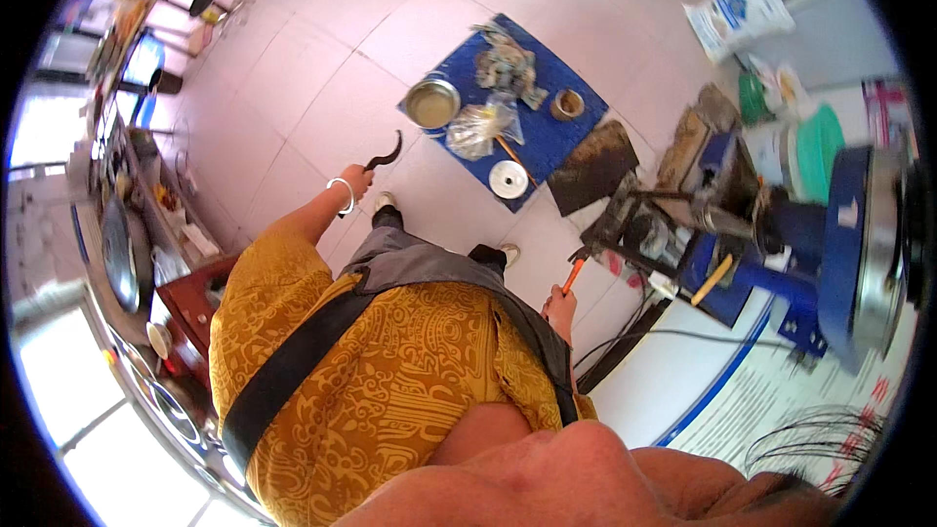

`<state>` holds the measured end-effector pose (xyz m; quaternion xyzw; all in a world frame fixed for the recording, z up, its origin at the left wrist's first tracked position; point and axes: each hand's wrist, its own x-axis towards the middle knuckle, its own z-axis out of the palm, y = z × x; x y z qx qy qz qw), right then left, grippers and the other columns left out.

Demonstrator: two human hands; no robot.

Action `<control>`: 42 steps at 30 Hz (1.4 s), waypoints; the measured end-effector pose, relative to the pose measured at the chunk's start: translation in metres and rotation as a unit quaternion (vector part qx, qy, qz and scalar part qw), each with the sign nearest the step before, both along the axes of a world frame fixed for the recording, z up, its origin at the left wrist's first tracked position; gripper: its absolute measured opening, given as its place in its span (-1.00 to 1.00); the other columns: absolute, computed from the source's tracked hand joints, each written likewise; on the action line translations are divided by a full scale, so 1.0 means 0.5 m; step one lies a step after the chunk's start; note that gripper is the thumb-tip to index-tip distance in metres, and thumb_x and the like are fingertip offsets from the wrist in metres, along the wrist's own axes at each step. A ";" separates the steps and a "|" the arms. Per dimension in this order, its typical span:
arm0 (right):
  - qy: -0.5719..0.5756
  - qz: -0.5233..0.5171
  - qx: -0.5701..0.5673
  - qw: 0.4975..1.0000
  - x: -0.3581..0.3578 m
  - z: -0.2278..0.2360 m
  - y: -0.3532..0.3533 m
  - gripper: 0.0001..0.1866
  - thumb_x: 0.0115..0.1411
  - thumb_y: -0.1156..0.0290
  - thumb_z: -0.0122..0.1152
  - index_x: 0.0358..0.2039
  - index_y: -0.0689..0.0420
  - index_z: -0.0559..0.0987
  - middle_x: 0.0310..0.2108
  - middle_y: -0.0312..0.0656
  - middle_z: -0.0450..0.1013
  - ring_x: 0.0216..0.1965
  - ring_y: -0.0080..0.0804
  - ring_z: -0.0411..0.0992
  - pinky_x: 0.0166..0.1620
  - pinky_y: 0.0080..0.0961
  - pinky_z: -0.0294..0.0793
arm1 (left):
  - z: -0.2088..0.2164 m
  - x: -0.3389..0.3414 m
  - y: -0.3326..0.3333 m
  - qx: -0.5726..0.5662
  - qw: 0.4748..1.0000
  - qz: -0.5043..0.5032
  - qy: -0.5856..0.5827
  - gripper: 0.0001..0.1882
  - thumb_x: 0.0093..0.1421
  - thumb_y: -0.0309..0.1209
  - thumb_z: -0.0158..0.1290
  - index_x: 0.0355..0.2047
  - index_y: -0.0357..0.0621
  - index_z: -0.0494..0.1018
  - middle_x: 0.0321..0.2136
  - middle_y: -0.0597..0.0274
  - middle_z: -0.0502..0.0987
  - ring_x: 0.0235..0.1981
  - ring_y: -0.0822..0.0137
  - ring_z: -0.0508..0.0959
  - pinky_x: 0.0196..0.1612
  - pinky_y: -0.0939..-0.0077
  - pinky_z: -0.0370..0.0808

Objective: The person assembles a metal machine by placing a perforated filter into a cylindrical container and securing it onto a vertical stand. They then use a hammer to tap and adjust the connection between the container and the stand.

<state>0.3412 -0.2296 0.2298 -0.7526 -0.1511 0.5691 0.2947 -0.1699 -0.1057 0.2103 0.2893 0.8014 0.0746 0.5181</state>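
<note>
My left hand (358, 180) is closed around a dark, curved, hook-shaped piece (390, 153), held out over the tiled floor with its bent end pointing up and away. What it is made of I cannot tell. On that wrist sits a white bangle (344, 195). Low on the right, my right hand (559, 310) grips a hammer (573, 277) by its orange handle; the dark head points toward the machine stand. Beyond my feet, a blue mat (571, 68) bears a metal bowl (432, 103), crumpled cloth (508, 63), a plastic bag (475, 130), a brown-filled jar (567, 104) and a white round lid (508, 180).
A blue machine (795, 234) with a metal frame stands on the right, a yellow-handled tool (712, 279) on it. Beside the mat lies a dark, dirty board (593, 168). A black cable (673, 334) runs low right. Cluttered shelves and a red cabinet (190, 303) line the left.
</note>
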 end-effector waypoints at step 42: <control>0.084 -0.167 0.015 0.982 -1.006 -0.002 1.106 -0.80 0.18 0.32 0.10 -0.46 0.11 0.32 -0.73 -0.31 0.17 -0.83 -0.52 0.13 -0.77 -0.49 0.15 | -0.192 -1.223 0.838 -0.168 0.975 -0.105 0.095 -0.81 0.03 -0.35 0.02 -0.64 -0.17 0.37 -0.79 0.21 0.34 -0.80 0.32 0.36 -0.76 0.41 0.26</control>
